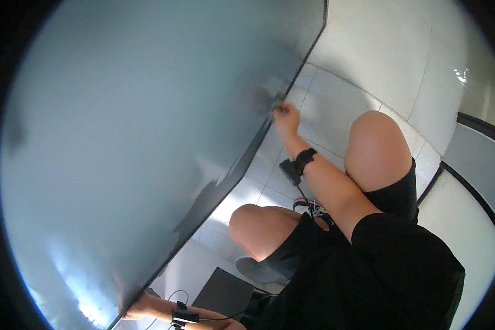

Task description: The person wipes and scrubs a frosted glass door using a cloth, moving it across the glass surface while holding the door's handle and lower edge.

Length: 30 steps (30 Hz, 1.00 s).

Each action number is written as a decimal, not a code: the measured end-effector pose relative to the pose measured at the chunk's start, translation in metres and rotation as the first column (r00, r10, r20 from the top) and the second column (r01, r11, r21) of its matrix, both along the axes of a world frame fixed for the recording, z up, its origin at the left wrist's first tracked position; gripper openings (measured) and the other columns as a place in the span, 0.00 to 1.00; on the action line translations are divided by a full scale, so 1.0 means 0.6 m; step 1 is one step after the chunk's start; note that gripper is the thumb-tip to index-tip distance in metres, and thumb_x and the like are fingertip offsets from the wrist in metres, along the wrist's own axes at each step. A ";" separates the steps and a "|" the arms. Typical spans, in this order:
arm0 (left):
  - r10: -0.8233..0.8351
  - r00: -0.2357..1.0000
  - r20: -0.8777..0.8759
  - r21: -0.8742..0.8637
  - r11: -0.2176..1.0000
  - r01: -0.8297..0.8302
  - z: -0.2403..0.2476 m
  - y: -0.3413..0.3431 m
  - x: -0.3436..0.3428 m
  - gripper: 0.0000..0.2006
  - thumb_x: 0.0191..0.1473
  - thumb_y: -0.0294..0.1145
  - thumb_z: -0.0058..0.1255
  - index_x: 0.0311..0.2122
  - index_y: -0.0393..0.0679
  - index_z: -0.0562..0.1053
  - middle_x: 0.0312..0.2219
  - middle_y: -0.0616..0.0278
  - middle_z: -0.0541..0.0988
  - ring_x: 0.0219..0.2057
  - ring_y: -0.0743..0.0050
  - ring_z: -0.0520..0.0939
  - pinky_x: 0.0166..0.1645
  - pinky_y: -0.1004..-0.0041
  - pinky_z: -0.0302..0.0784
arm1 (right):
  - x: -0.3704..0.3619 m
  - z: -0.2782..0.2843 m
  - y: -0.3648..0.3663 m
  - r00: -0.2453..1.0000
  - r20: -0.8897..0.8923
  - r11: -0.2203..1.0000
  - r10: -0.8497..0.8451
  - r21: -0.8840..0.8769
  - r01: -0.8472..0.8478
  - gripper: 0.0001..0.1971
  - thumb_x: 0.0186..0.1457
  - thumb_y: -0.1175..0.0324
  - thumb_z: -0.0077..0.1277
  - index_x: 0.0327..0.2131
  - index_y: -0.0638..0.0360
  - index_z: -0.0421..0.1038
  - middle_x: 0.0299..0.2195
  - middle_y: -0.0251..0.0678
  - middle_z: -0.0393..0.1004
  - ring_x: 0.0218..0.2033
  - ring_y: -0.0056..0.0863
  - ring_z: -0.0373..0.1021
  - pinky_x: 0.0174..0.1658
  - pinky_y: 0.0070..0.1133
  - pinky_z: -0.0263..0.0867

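Observation:
A large, smooth grey-blue panel with a thin dark edge fills the left and upper part of the view. My right hand is closed at this edge, around a small, dark greenish thing whose kind I cannot make out. A blurred reflection of that hand shows on the panel beside it. At the lower left, my left hand grips the same edge, its fingertips partly hidden. Both wrists carry black straps with a small box and a cable.
Pale floor tiles lie past the edge. My bent knees stand close to the panel, a dark shoe between them. Near my left forearm is a dark grey flat-sided object. Curved, black-edged pale surfaces rise on the right.

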State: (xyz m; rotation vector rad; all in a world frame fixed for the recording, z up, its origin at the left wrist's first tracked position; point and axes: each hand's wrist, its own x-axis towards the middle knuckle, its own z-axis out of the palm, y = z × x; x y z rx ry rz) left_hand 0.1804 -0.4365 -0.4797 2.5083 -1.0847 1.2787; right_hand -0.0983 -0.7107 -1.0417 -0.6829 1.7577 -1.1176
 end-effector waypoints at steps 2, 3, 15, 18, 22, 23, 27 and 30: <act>-0.188 0.974 -0.127 -0.229 0.961 0.155 0.002 0.008 0.008 0.10 0.48 0.30 0.53 0.22 0.32 0.76 0.26 0.47 0.83 0.25 0.51 0.83 0.35 0.49 0.84 | 0.038 -0.006 0.061 0.943 0.279 0.901 0.183 0.335 -0.274 0.11 0.51 0.66 0.62 0.36 0.62 0.79 0.35 0.43 0.82 0.38 0.39 0.78 0.41 0.31 0.72; -0.239 0.957 -0.163 -0.286 0.940 0.186 0.003 0.013 0.013 0.10 0.48 0.29 0.54 0.22 0.31 0.75 0.25 0.48 0.83 0.24 0.51 0.83 0.35 0.49 0.84 | 0.049 -0.007 0.076 0.934 0.273 0.908 0.230 0.286 -0.306 0.11 0.52 0.66 0.61 0.36 0.62 0.79 0.35 0.43 0.82 0.38 0.39 0.78 0.41 0.31 0.72; -0.652 0.711 -0.264 -0.915 0.403 0.030 0.009 0.030 0.061 0.11 0.46 0.30 0.55 0.23 0.29 0.77 0.26 0.42 0.82 0.24 0.45 0.83 0.35 0.47 0.84 | -0.002 0.076 -0.035 0.965 -0.251 0.961 -0.078 -0.278 0.005 0.17 0.63 0.73 0.52 0.55 0.63 0.74 0.30 0.42 0.73 0.30 0.39 0.72 0.36 0.30 0.69; -0.390 0.887 -0.245 -0.643 0.751 0.153 0.004 0.021 0.037 0.10 0.44 0.29 0.55 0.22 0.29 0.77 0.25 0.40 0.81 0.24 0.43 0.83 0.34 0.47 0.84 | 0.034 0.091 0.080 0.958 -0.079 0.958 0.276 -0.059 -0.281 0.17 0.63 0.71 0.53 0.54 0.63 0.74 0.31 0.44 0.74 0.30 0.39 0.72 0.37 0.30 0.69; -0.233 0.957 -0.174 -0.279 0.944 0.179 0.001 0.008 0.021 0.09 0.44 0.28 0.55 0.22 0.30 0.77 0.26 0.40 0.81 0.24 0.43 0.83 0.33 0.47 0.84 | 0.036 0.067 0.060 0.991 -0.034 0.990 0.129 -0.046 -0.130 0.10 0.62 0.71 0.55 0.44 0.65 0.77 0.34 0.44 0.79 0.32 0.33 0.76 0.34 0.28 0.70; -0.279 0.924 -0.263 -0.432 0.890 0.146 0.001 0.006 0.021 0.10 0.45 0.29 0.55 0.23 0.30 0.77 0.27 0.40 0.82 0.24 0.43 0.83 0.33 0.46 0.84 | 0.024 0.049 0.032 0.994 -0.021 0.991 0.105 0.088 -0.103 0.11 0.62 0.71 0.55 0.46 0.64 0.77 0.35 0.45 0.79 0.33 0.31 0.76 0.34 0.28 0.70; -0.545 0.803 -0.242 -0.831 0.543 0.118 0.001 0.002 0.027 0.12 0.48 0.31 0.53 0.29 0.29 0.77 0.33 0.38 0.82 0.30 0.42 0.84 0.39 0.43 0.83 | -0.014 -0.024 -0.062 0.991 -0.002 0.991 -0.131 0.018 0.131 0.12 0.65 0.70 0.51 0.51 0.60 0.71 0.36 0.45 0.79 0.36 0.37 0.76 0.41 0.31 0.70; -0.393 0.864 -0.315 -0.687 0.722 0.078 -0.001 0.011 0.018 0.14 0.50 0.34 0.51 0.33 0.30 0.78 0.38 0.38 0.81 0.36 0.39 0.83 0.45 0.41 0.81 | 0.011 -0.052 -0.021 0.997 -0.065 0.996 -0.040 0.076 0.044 0.09 0.60 0.73 0.54 0.44 0.63 0.72 0.36 0.47 0.81 0.39 0.47 0.77 0.44 0.35 0.71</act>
